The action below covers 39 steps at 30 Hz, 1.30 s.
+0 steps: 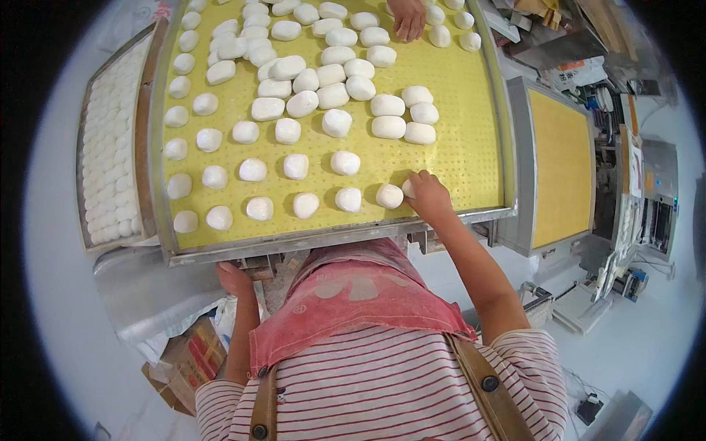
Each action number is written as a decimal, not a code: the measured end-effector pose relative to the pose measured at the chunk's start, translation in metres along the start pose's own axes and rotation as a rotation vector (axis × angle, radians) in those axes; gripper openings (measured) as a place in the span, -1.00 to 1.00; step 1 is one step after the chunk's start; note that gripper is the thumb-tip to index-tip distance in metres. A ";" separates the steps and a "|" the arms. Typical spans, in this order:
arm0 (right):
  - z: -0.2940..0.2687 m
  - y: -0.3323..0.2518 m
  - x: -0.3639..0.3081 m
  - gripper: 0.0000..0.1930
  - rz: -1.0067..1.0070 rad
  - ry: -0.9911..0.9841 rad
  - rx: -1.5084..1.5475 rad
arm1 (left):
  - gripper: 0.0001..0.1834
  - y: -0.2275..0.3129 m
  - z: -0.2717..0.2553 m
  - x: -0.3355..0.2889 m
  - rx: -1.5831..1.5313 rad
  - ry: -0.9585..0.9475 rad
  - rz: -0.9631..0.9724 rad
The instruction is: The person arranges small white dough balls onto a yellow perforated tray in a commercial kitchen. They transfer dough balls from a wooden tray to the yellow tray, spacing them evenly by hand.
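Note:
Rounded white dough pieces stand in loose rows on a yellow perforated tray with a metal frame. At its front right, the fingers of my right hand are closed round a dough piece, mostly covered by them. Just left of it sits another dough piece, with more in the front row. My left hand hangs low beside the tray's front left edge, near the metal supports under it; its fingers are too hidden to read.
Across the tray another person's hand reaches in among oblong dough pieces. To the left is a tray packed with white dough pieces. A second yellow tray stands at the right. An opened cardboard box lies low at the left.

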State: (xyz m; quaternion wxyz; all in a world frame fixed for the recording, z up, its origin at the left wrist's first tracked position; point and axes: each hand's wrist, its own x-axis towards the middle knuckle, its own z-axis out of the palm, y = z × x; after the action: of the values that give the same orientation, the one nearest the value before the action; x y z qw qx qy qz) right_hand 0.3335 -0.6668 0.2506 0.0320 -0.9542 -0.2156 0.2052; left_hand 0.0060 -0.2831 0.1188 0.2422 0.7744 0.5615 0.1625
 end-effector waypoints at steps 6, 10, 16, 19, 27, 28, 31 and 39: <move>-0.008 0.014 -0.021 -0.48 -0.024 0.097 0.154 | -0.42 0.015 -0.006 -0.005 -0.069 -0.053 -0.101; -0.003 0.016 -0.023 -0.47 0.115 -0.001 0.050 | -0.41 0.032 -0.011 -0.008 -0.080 -0.065 -0.154; 0.006 0.037 -0.015 -0.48 0.103 0.024 0.039 | -0.40 0.022 -0.010 -0.006 -0.019 -0.053 -0.107; 0.019 0.043 -0.014 -0.53 0.121 0.049 0.035 | -0.45 0.012 -0.007 -0.005 0.012 -0.015 -0.011; -0.045 -0.010 0.007 -0.58 -0.064 0.102 -0.123 | -0.44 0.006 -0.005 -0.006 -0.015 0.001 -0.037; -0.049 -0.018 0.021 -0.57 -0.155 0.212 -0.047 | -0.44 0.008 -0.004 -0.006 -0.013 0.020 -0.031; -0.043 -0.035 0.066 -0.47 -0.290 0.443 0.037 | -0.45 0.019 -0.007 -0.007 -0.008 0.007 -0.032; -0.029 -0.068 0.072 -0.42 -0.158 0.244 -0.069 | -0.48 -0.014 0.004 -0.002 0.020 0.016 -0.023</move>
State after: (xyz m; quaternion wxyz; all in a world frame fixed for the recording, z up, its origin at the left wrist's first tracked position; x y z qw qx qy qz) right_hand 0.3779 -0.5741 0.2600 0.0414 -0.9526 -0.2914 0.0768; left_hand -0.0037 -0.2822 0.1073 0.2319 0.7687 0.5741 0.1603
